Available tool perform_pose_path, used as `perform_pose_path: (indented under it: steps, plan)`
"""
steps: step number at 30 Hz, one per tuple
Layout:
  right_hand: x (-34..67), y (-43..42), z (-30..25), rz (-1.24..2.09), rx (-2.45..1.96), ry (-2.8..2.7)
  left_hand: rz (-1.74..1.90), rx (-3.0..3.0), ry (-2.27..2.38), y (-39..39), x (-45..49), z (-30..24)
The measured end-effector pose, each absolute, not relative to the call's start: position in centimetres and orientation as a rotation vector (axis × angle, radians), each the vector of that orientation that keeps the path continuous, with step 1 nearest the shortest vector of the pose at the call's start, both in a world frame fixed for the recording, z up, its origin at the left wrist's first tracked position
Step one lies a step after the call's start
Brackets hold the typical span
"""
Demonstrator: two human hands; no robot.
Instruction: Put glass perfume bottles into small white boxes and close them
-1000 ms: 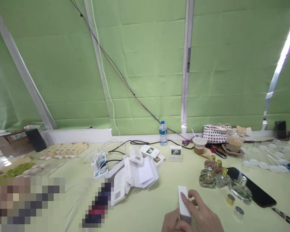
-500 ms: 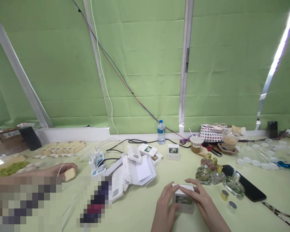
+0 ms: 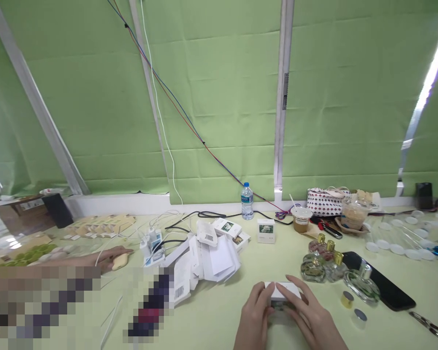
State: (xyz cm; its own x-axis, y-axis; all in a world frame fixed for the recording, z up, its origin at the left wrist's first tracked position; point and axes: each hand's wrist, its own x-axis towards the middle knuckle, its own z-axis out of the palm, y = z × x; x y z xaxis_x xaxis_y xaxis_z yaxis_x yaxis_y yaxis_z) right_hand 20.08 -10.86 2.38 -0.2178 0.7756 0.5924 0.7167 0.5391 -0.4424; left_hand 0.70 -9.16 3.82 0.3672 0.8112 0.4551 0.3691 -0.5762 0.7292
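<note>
A small white box (image 3: 285, 290) with a dark picture on its front is held between my two hands, low at the front of the table. My left hand (image 3: 256, 308) grips its left side, the thumb near the lower front. On the other side, my right hand (image 3: 310, 308) has its fingers over the top and right edge. The fingers cover part of the picture. To the right lie several glass perfume bottles (image 3: 313, 268), a gold cap (image 3: 347, 299) and a silver cap (image 3: 359, 318). A similar white box (image 3: 266, 231) stands upright farther back.
Flattened white cartons (image 3: 219, 260) are heaped left of my hands, beside a power strip (image 3: 153, 250). Another person's hand (image 3: 111, 257) touches a pale yellow piece (image 3: 120, 261). A phone (image 3: 383, 282), scissors (image 3: 432, 328), drink cups (image 3: 301, 218) and a water bottle (image 3: 247, 201) are also around.
The box in my hands has tipped, so its top shows more and its picture less. The other person's fingers have stretched out over the yellow piece. The whole view has shifted slightly.
</note>
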Motion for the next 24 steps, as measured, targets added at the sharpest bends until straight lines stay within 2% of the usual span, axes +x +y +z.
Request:
perform_pose_path:
  steps: [6,12,17,24]
  plan:
    - [18.7,-9.8,0.8,0.013,-1.287,-1.802,1.162,1.916,1.166,-9.1,0.8,1.2]
    - [19.0,-4.6,2.8,-0.051,-1.345,-1.877,1.250,1.774,1.390,-9.5,0.2,0.9]
    - [19.4,0.7,4.0,-0.101,-1.406,-1.850,1.177,1.812,1.405,-9.7,0.2,0.9]
    - [19.3,5.6,2.8,-0.221,-1.371,-1.752,1.120,1.855,1.404,-9.5,0.2,0.2]
